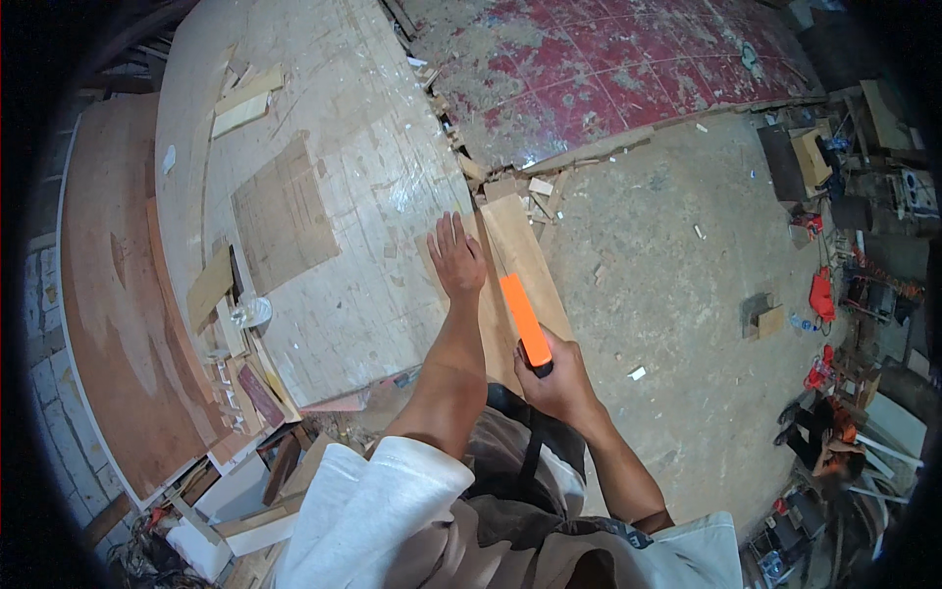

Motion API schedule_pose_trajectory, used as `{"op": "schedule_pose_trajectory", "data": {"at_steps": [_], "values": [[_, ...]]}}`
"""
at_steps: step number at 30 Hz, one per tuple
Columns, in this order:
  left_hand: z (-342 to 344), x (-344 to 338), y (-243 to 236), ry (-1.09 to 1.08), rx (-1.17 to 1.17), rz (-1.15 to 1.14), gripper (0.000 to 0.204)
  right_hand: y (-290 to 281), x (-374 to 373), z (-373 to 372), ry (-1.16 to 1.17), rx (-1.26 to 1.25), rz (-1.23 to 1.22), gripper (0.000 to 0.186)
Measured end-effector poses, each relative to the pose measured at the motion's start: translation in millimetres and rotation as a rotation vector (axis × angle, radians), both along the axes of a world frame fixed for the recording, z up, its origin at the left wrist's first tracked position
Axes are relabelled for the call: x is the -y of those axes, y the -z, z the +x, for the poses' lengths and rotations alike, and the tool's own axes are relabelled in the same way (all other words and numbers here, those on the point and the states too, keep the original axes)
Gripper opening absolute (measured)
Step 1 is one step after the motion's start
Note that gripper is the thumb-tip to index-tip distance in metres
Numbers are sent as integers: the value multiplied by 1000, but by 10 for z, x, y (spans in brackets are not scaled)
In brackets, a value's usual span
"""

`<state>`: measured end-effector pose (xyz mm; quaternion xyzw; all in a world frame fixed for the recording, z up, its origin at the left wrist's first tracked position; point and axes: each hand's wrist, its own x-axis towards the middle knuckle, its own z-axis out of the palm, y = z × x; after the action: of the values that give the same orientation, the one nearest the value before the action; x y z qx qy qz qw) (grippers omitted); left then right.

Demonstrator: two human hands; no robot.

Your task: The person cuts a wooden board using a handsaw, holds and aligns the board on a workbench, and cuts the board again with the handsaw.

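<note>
My left hand [457, 257] lies flat, fingers stretched out, near the right edge of the large worn wooden worktop [363, 167]. Beneath it shows part of a thin light-brown board [430, 265]. Closed around the black end of a long, straight orange tool [524, 316] is my right hand [563, 381]. The tool points forward and slightly left, over a pale wooden plank [538, 257] just beyond the worktop's edge. A thin dark line runs ahead of its tip; whether that is a blade I cannot tell.
Wood offcuts [542, 187] lie by the plank's far end. A thin brown sheet [285, 208] rests on the worktop. Further left is a long brown panel [128, 285]. Tools and scraps line the concrete floor's [677, 294] right side; a dirty red surface [608, 69] lies beyond.
</note>
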<state>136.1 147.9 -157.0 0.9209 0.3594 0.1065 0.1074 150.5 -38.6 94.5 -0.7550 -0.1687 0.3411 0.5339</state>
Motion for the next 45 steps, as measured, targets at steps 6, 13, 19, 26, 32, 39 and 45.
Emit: {"op": "schedule_pose_trajectory", "data": {"at_steps": [6,13,19,26,32,39,45], "values": [[-25,16,-23,-8,9,-26,50,-83,-20,66,-49,-63,-52,10],[-42,19,-41,3,24,2,50,-69,-4,13,-53,-47,-25,10],[-9,49,-8,-2,45,-1,50,125,-225,98,-25,-32,-6,11],[-27,-3,-1,-9,9,4,51,-58,-193,107,-13,-92,-78,11],[-43,9,29,21,18,-30,53,-22,-379,164,-74,-155,16,14],[-38,4,11,-17,-84,11,52,-67,-267,122,1,-105,33,12],[-42,19,4,3,-26,-26,50,-408,-152,92,-81,-174,-3,9]]}}
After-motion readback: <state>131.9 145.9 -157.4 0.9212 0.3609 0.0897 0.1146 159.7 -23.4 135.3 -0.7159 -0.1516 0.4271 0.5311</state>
